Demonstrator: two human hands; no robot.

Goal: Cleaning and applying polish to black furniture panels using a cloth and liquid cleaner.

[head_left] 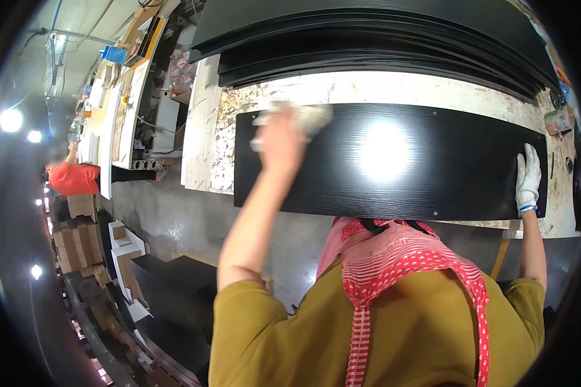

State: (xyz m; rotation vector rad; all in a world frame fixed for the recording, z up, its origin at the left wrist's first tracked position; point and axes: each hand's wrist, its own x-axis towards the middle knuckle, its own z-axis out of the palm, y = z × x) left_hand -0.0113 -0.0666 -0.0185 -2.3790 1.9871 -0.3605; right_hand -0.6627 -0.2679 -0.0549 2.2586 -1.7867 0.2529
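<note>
Overhead light is glaring off the black panel [394, 161]; the left hand [281, 138] is blurring; fisheye edges are bending, darkening.

Left hand [279, 138] presses blurred pale cloth [297, 119] on black panel [394, 161], 11 o'clock corner; gloved right hand [528, 177] flat at 3 o'clock end.

Grey concrete floor [174, 219], bright ceiling lamps [11, 120], stacked dark panels [368, 39] behind

The panel [394, 161] is black with a fine grain. The cloth [303, 116] is pale off-white, the glove [528, 173] white. The surface [381, 87] is whitish with brown speckles. The scarf [394, 258] is red-and-white patterned.
</note>
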